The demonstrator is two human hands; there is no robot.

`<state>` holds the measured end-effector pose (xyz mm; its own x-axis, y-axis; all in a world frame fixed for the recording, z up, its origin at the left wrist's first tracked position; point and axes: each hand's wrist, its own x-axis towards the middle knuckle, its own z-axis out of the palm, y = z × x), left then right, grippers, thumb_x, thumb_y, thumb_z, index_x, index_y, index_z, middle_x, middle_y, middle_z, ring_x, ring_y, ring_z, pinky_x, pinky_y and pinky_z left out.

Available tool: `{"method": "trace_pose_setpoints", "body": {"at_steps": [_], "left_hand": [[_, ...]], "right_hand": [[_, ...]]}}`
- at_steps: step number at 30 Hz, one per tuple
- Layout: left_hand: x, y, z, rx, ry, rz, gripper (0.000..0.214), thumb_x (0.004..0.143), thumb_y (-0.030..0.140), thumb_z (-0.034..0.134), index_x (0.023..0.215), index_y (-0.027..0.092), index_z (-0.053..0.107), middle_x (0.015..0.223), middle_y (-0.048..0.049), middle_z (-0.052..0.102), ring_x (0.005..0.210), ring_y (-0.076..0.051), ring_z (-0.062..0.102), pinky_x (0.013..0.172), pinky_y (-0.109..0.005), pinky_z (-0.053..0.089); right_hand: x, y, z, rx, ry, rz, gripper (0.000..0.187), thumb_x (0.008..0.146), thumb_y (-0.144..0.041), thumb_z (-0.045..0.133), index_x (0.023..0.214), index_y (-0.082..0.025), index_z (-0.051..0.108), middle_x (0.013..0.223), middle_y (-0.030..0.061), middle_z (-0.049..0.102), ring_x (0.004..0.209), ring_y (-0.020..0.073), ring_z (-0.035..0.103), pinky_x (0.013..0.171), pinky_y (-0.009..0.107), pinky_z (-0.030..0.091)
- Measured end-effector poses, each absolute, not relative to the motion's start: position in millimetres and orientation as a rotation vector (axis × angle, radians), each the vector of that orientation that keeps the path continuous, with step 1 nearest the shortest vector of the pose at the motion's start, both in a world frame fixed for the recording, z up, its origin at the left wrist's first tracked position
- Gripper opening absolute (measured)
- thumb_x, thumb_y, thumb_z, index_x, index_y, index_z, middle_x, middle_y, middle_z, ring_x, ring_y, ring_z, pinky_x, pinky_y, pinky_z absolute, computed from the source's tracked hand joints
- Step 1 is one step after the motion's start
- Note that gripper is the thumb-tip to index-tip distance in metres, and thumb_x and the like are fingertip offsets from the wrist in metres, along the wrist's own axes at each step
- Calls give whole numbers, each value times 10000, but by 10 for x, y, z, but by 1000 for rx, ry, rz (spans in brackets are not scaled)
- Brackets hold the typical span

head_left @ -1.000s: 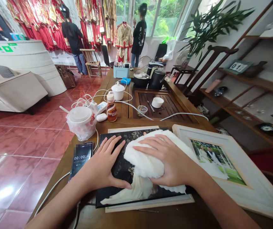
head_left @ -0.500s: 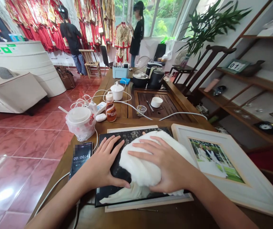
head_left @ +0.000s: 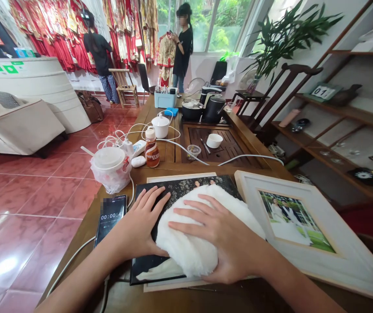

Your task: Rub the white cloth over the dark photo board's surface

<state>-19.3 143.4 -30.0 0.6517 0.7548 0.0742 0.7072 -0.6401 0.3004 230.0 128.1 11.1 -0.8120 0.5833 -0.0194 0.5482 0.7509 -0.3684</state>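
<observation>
A dark glossy photo print (head_left: 186,189) lies flat on the wooden table in front of me, on top of a pale board. My right hand (head_left: 219,237) presses a fluffy white cloth (head_left: 189,243) down on the print, fingers spread over the cloth and gripping it. My left hand (head_left: 139,228) lies flat and open on the print's left edge, thumb beside the cloth, holding it still.
A white-framed wedding photo (head_left: 303,226) lies to the right. A phone showing a timer (head_left: 110,217) lies left of the print. Beyond stand a bagged white cup (head_left: 110,167), a brown bottle (head_left: 152,150), cables, a teapot and a tea tray (head_left: 225,145). Two people stand far off by red garments.
My right hand has slid the white cloth leftward and toward me across the print, uncovering its upper part. My left hand has stayed in place.
</observation>
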Motion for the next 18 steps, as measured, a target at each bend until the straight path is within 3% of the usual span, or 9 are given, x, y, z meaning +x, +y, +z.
{"method": "trace_pose_setpoints", "body": {"at_steps": [8, 12, 18], "left_hand": [[-229, 1443, -315, 2598, 1171, 355, 1223, 625, 911, 548, 1537, 158, 241, 1582, -191, 241, 1463, -394, 200, 1175, -620, 166], [-240, 1446, -312, 2597, 1181, 337, 1208, 632, 893, 572, 1535, 158, 248, 1585, -183, 240, 1467, -389, 190, 1179, -607, 173], [-225, 1465, -305, 2619, 1179, 271, 1211, 588, 768, 745, 1515, 138, 287, 1568, -200, 278, 1463, -401, 193, 1179, -613, 169]], "right_hand": [[2464, 1486, 49, -1198, -2714, 316, 841, 664, -395, 695, 1451, -364, 397, 1481, 24, 462, 1355, 320, 388, 1121, 560, 169], [2391, 1409, 95, -1093, -2794, 376, 890, 620, -414, 724, 1446, -377, 396, 1491, 23, 449, 1352, 339, 386, 1130, 583, 117], [2298, 1320, 135, -918, -2864, 568, 906, 601, -478, 741, 1434, -400, 394, 1493, 26, 443, 1327, 329, 421, 1128, 596, 71]]}}
